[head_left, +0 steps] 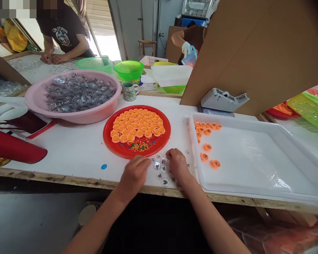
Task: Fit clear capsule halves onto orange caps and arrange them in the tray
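Note:
Both my hands are at the table's front edge, on either side of several small clear round discs [164, 181] with dark printed figures. My left hand [134, 174] is closed, its fingertips pinched at the left of the discs; what they hold, if anything, is too small to name. My right hand [178, 164] curls in with bent fingers at the right of the discs, partly covering some. Just beyond lies a red round tray [163, 146] of orange disc pieces [137, 123], with tiny coloured bits at its near side. To the right, a white tray [238, 151] holds several orange pieces [207, 147] with dark figures.
A pink basin [95, 114] full of clear plastic pieces stands back left, beside a mug [129, 91]. A tape dispenser [224, 99] sits behind the white tray, against a cardboard panel [254, 53]. One blue disc [104, 167] lies left. Two other people work across the table.

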The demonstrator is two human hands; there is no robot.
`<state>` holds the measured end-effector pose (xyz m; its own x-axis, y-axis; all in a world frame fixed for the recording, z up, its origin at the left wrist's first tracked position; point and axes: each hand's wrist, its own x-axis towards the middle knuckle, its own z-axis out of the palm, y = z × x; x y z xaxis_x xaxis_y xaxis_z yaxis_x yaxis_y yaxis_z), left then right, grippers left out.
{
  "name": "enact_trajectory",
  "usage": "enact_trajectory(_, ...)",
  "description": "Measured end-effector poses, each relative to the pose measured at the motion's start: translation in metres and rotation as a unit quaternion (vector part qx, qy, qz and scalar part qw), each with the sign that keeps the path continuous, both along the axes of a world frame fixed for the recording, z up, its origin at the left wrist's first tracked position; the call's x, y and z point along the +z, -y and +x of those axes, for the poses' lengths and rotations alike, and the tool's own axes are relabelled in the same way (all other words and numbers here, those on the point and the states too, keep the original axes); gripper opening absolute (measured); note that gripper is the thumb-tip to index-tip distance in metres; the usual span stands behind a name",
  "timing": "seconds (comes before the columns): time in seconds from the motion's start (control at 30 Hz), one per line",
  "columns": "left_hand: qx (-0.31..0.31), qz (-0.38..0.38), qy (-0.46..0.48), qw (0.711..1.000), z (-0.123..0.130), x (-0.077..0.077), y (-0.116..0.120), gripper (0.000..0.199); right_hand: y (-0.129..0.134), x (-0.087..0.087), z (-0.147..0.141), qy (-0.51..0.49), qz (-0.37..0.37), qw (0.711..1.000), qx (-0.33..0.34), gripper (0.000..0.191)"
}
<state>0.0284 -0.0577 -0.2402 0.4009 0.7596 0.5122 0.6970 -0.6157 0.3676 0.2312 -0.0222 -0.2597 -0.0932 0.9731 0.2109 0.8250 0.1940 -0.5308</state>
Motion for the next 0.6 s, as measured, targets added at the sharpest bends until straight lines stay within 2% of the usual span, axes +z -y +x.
enact_trajectory(0.07,-0.055,-0.056,-0.026,0.997,0.021,-0.001,0.002,0.024,-0.012,0.014,-0.007,-0.029,0.013,0.999,0.001,0.018)
enact_trajectory(0.1,-0.062,-0.081,-0.045,0.994,0.031,-0.003,0.001,0.024,-0.019,0.021,-0.01,-0.043,0.02,0.999,0.002,0.018)
enact_trajectory(0.17,-0.054,-0.114,-0.076,0.989,0.044,-0.005,-0.001,0.026,-0.032,0.031,-0.014,-0.065,0.028,0.998,0.0,0.02)
enact_trajectory(0.23,-0.049,-0.126,-0.092,0.986,0.046,-0.005,-0.001,0.026,-0.041,0.034,-0.012,-0.078,0.031,0.996,-0.024,0.024)
enact_trajectory(0.37,-0.057,-0.134,-0.108,0.983,0.035,0.004,0.011,0.015,-0.048,0.018,0.003,-0.07,0.027,0.99,-0.121,0.03)
enact_trajectory(0.43,-0.051,-0.137,-0.113,0.983,0.034,0.007,0.015,0.009,-0.051,0.007,0.005,-0.057,0.025,0.987,-0.147,0.03)
enact_trajectory(0.6,-0.026,-0.137,-0.132,0.981,0.057,0.004,-0.002,0.029,-0.063,-0.011,-0.008,-0.032,0.017,0.988,-0.149,0.022)
